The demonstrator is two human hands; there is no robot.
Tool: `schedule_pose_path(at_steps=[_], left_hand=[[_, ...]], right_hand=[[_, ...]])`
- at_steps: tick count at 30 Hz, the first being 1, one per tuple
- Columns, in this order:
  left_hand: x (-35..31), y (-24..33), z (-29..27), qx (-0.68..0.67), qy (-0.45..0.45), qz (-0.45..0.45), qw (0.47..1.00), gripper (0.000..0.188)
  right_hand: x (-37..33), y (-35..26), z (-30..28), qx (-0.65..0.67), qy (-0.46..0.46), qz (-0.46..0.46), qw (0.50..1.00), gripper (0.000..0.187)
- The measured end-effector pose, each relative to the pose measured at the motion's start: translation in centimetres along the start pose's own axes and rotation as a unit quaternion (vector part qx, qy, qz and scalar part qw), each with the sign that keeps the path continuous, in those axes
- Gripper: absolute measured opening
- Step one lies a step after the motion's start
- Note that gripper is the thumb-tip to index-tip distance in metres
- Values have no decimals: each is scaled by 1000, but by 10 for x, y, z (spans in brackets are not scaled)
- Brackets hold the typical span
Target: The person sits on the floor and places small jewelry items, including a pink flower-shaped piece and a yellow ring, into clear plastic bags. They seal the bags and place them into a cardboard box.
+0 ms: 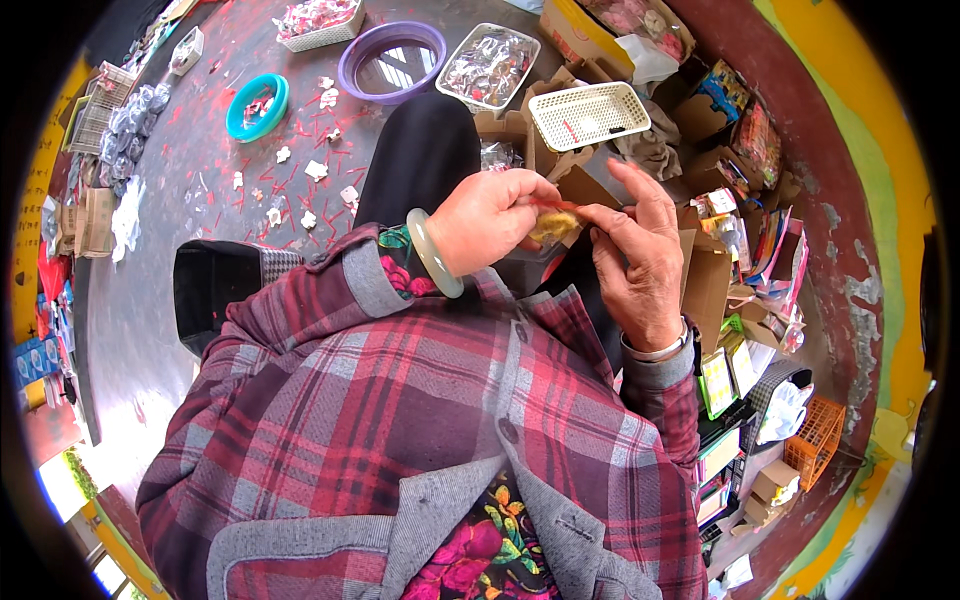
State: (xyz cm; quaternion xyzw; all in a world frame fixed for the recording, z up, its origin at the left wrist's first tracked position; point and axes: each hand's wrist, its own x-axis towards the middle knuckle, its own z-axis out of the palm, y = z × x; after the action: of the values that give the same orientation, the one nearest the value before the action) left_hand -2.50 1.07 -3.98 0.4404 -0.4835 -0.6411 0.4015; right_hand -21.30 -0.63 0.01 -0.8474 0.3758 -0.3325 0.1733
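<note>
Above my knees, both hands meet at a small yellow-gold piece (552, 224) with an orange-red strip (563, 206) along its top. My left hand (488, 222), a pale bangle at its wrist, pinches the piece from the left with curled fingers. From the right, the thumb and index finger of my right hand (640, 255) close on the strip, while some other fingers point up and away. Fingers partly cover the piece, so its exact kind cannot be made out.
A cream plastic basket (588, 115) rests on cardboard boxes just beyond my hands. Farther off stand a purple basin (392, 62), a teal bowl (257, 107) and a white basket of small wrapped items (488, 66). Red scraps and white pieces (316, 170) litter the dark surface. Boxes (708, 285) crowd the right.
</note>
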Motion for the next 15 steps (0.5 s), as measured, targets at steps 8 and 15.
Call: schedule_pose_path(at_steps=[8, 15], left_hand=[[-2, 2, 2, -15, -21, 2, 1000, 23], [-3, 4, 1, -60, -25, -23, 998, 24]], right_hand=[[-5, 6, 9, -26, -32, -21, 999, 30], [-5, 1, 7, -11, -34, -16, 999, 26]])
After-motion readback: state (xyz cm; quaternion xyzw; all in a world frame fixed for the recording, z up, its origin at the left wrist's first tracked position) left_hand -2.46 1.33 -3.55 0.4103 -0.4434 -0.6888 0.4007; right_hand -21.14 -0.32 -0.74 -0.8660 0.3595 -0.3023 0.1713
